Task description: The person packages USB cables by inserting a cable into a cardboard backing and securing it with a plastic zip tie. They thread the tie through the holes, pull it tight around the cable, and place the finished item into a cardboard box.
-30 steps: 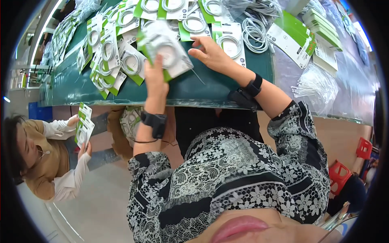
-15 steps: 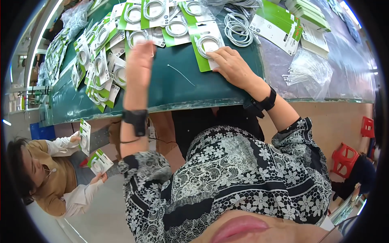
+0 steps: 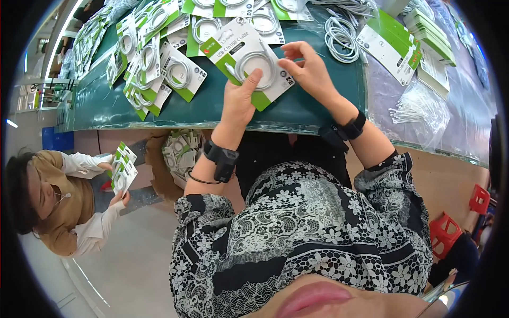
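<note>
Above the near part of the green table (image 3: 212,117), my left hand (image 3: 239,106) grips a green and white cable card (image 3: 279,84) by its lower left side, thumb on top. A coiled white cable (image 3: 270,79) is fixed to the card's front, and the card tilts to the left. My right hand (image 3: 313,77) is close to the card's right edge, fingers bent, thumb and forefinger apart; I see nothing between them. Behind and to the left lie more carded cables (image 3: 179,74), partly overlapping.
Loose coiled cables (image 3: 342,40) lie beyond my right hand. Farther right are flat cards (image 3: 389,47), card stacks (image 3: 429,34) and a clear bag of thin white ties (image 3: 421,108). A box (image 3: 159,161) of carded cables stands below the table. At left, a person (image 3: 69,201) holds cable cards.
The cable card has come off the table into my left hand, which moved right to it. My right hand has let go of the card. The thin white tie on the table no longer shows.
</note>
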Available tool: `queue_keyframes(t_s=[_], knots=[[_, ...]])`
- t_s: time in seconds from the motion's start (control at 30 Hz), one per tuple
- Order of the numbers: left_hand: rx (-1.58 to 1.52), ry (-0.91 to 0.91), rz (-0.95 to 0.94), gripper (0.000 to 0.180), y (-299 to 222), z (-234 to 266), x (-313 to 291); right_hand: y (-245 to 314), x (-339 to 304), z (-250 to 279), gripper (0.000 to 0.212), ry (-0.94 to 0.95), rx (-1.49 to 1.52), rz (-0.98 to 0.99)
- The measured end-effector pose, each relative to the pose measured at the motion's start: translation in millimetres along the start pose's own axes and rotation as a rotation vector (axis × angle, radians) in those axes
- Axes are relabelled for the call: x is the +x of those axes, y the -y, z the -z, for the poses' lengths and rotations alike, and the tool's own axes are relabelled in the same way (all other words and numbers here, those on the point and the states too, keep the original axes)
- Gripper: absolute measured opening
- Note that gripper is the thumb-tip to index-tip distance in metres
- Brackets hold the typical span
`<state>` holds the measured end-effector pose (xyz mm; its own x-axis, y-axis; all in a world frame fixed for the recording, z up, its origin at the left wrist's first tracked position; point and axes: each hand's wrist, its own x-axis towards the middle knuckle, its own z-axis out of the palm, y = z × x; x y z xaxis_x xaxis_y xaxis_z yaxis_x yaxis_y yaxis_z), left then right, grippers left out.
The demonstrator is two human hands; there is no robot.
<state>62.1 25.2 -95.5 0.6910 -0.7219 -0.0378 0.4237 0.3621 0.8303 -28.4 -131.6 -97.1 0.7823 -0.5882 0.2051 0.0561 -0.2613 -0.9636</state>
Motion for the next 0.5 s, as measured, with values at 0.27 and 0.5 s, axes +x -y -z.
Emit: queue_keyframes(t_s=[0.27,0.5], knots=[[0.175,-0.081,-0.167,0.041,26.2,7.3,5.9,-11.0,13.0,-24.1,0.03,0.006,-0.064,0.086],[0.298,-0.107,-0.228,0.043,30.1,3.7,4.9,-10.6,10.6,-28.6,0.026,-0.18,0.09,0.15]])
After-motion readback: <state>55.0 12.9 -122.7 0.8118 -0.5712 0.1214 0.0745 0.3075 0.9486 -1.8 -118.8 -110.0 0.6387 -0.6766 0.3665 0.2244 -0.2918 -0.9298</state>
